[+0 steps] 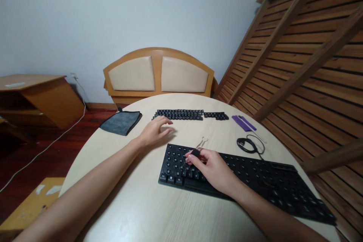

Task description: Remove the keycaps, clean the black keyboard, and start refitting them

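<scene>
A black keyboard (255,181) lies on the table, most of its keycaps off and the switches bare; some caps sit along its lower left edge. My right hand (214,168) is over its left half, fingers closed on a wire keycap puller (195,152) with a black handle. The puller's two hooked wires point away from me, past the keyboard's far edge. Whether those fingers also hold a keycap is hidden. My left hand (155,131) hovers with fingers apart, just short of the rows of loose black keycaps (178,115). A smaller keycap group (217,115) lies right of these.
A dark grey cloth (121,122) lies at the table's left. On the right are a purple brush-like tool (242,123), a thin metal rod and the coiled black cable (247,145). A wooden headboard (158,72) and slatted wooden frame (297,53) stand beyond the round table (130,204).
</scene>
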Motion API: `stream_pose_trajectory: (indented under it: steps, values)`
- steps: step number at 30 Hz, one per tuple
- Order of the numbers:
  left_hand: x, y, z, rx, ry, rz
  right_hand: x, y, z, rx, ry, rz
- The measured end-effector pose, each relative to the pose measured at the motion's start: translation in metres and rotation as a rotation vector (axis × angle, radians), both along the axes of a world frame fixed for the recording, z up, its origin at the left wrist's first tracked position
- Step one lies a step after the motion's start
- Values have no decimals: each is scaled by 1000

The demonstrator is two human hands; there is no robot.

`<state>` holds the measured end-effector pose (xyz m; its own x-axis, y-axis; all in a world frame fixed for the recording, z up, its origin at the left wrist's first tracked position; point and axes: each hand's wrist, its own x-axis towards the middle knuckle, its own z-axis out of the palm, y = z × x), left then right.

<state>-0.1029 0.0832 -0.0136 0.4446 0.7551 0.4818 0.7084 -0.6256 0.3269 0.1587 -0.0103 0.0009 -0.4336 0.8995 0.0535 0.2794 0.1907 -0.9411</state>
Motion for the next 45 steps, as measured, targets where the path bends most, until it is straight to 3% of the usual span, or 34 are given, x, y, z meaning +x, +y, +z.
stream_pose_trajectory:
  steps: [3, 6, 10, 16, 19, 23, 28, 33, 38, 45]
  values:
    - [19, -18, 11, -172, 0, -236, -3, -6, -1, 53, -41, 7]
    - [33, -34, 19, -285, 79, -361, -5, -10, -1, 98, -85, 9]
    - [39, -52, 24, -352, 160, -358, -5, -10, 2, 177, -138, 18]
    - [40, -72, 29, -246, 140, -394, -5, -11, 4, 191, -198, 21]
    - [40, -80, 37, -322, 165, -418, -6, -14, 5, 197, -232, 34]
    - [39, -87, 46, -437, 197, -456, -7, -17, 5, 314, -267, 79]
    - [39, -85, 45, -455, 195, -459, -5, -22, 6, 488, -327, 187]
    - [40, -84, 43, -472, 174, -459, -2, -21, 5, 560, -512, 139]
    - [41, -86, 47, -506, 162, -433, -2, -14, 6, 434, -529, 77]
    - [44, -87, 42, -526, 82, -373, -1, -1, -4, 19, -81, 17]
